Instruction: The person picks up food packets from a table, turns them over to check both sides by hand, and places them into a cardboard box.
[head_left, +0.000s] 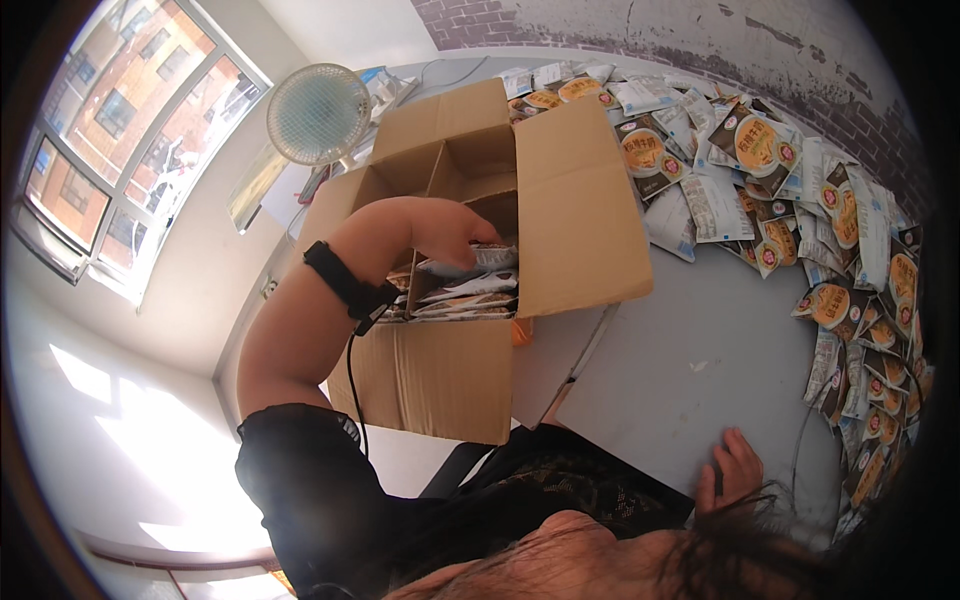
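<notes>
My left hand (448, 234) reaches into an open cardboard box (421, 375) with cardboard dividers inside. It grips a white-backed sachet (491, 259) in the near right compartment, though some fingertips are hidden. Under that sachet lies a stack of similar sachets (472, 301), and the edges of others show in the compartment to the left. A black strap (337, 279) with a small device and cable circles my left wrist. At the lower right, my right hand (731, 474) rests on the edge of the grey table (675, 352), fingers apart and holding nothing.
A large heap of sachets (757, 150) with brown printed fronts and white backs curves along the table's far and right sides. One wide box flap (577, 217) sticks out over the table. A small fan (319, 114) stands behind the box, near a power strip (394, 90) and cables.
</notes>
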